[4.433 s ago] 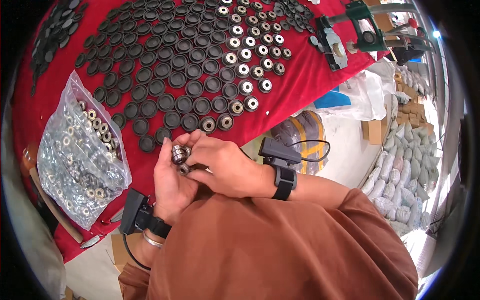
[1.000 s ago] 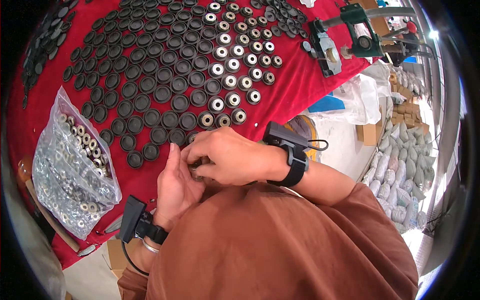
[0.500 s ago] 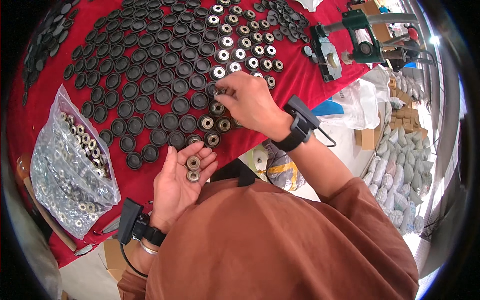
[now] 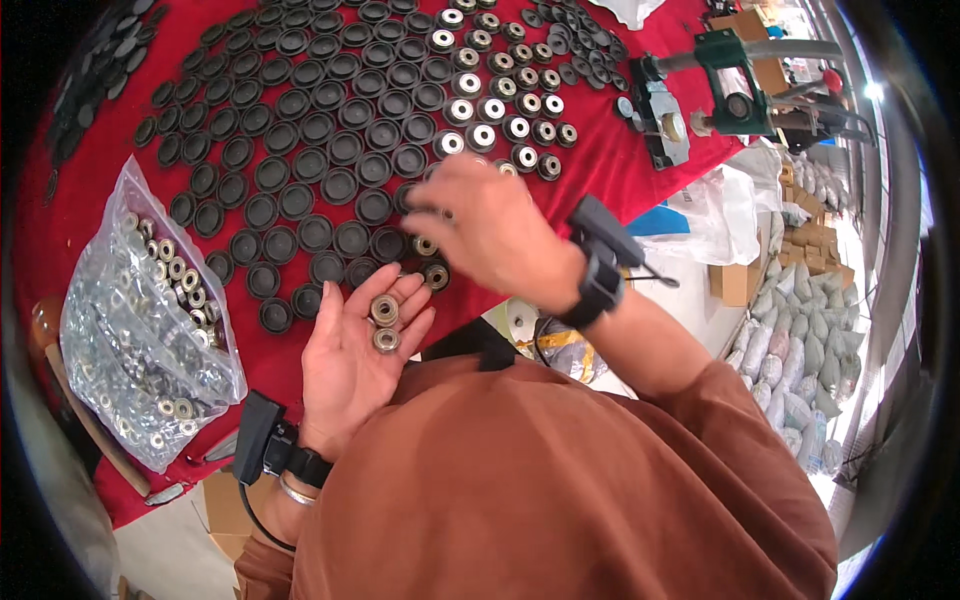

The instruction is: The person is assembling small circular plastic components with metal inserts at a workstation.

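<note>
My left hand (image 4: pixel 345 365) is palm up with its fingers stretched, and two metal ball bearings (image 4: pixel 384 310) rest on it. Above and to the right, my right hand (image 4: pixel 485 225) hovers over the edge of the rows, blurred by motion. Its fingers look apart, with no bearing visible between them. Beneath and beside it lie black round caps (image 4: pixel 338 186) in close rows on a red cloth (image 4: pixel 600 190). Toward the right, several caps hold a bearing, such as the seated bearing (image 4: pixel 481 137). The right hand hides part of those rows.
An open clear plastic bag (image 4: pixel 150 350) of loose bearings lies at the left, by a wooden-handled tool (image 4: pixel 95 420). Flat black discs (image 4: pixel 100 85) are heaped far left, with another heap (image 4: pixel 580 45) at the back. A green hand press (image 4: pixel 735 85) stands at right.
My right hand has moved away from the cap it was touching, toward me, and its fingers have spread. The left hand stays nearly in place with the two bearings. The view has shifted slightly.
</note>
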Demonstrator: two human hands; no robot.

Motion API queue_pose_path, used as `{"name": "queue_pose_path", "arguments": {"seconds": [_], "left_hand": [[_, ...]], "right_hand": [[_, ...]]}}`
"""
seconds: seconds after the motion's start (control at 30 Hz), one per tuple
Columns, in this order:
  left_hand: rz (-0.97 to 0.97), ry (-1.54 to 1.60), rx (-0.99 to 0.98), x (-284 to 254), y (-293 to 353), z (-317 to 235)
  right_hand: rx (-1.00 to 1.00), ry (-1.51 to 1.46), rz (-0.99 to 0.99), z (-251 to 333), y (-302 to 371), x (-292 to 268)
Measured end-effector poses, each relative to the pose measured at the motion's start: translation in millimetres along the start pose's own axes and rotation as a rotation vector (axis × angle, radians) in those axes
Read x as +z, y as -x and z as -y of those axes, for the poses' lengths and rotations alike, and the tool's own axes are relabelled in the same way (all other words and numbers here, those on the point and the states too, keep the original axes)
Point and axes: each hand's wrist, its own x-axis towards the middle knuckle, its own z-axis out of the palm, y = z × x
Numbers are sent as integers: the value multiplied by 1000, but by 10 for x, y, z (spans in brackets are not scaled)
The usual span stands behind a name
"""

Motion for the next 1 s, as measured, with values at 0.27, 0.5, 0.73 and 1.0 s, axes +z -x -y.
{"name": "queue_pose_path", "arguments": {"seconds": [0.27, 0.5, 0.73, 1.0], "left_hand": [[31, -68, -24, 48, 35, -5], [36, -24, -8, -25, 16, -51], [75, 22, -26, -101, 32, -72], [77, 59, -26, -112, 65, -89]], "right_hand": [[-84, -260, 383, 386, 173, 111], [-99, -13, 66, 124, 116, 138], [210, -59, 16, -92, 7, 244], [29, 74, 112, -173, 19, 340]]}}
